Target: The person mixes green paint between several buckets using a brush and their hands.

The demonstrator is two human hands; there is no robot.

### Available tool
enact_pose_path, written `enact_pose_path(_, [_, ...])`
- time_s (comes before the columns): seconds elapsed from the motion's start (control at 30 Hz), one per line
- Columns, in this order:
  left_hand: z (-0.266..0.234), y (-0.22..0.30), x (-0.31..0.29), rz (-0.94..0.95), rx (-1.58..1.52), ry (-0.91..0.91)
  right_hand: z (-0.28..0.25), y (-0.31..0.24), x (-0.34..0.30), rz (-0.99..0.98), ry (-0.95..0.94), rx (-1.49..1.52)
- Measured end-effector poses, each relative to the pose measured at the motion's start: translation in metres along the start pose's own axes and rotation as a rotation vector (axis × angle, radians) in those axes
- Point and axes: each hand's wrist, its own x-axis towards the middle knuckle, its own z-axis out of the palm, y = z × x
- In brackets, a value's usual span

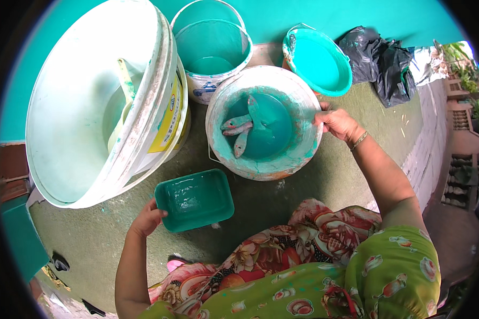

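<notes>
My left hand point(150, 217) is closed on the left side of a rectangular teal plastic tub point(165, 215), which is wet with paint inside. The tub is apart from a round white bucket point(303, 151) smeared with teal and brown. My right hand point(339, 123), with a bracelet at the wrist, grips the right rim of that bucket. Teal liquid point(274, 133) covers the bucket's bottom. Several paint-coated handles point(241, 142), some with a hole at the end like paintbrush handles, stick up out of the liquid. What they belong to is hidden.
A large white drum point(53, 133) stands at the left with a pale long-handled tool point(126, 82) in it. Behind are a bucket with teal paint point(213, 33) and a teal-filled basin point(349, 74). Black plastic bags point(391, 80) lie at the back right, beside the teal wall point(388, 13).
</notes>
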Motion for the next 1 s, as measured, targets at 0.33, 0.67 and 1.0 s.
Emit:
enact_pose_path(0.33, [-0.021,0.025,-0.006,0.123,0.093,0.071,-0.014,-0.032,-0.005,-0.167,-0.064,-0.298])
enact_pose_path(0.67, [-0.015,0.012,-0.025,0.117,0.080,0.093,-0.012,-0.044,0.002,-0.227,-0.196,-0.337])
enact_pose_path(1.0, [-0.010,0.004,-0.047,0.140,-0.060,0.136,-0.019,-0.030,0.000,-0.205,-0.311,-0.156])
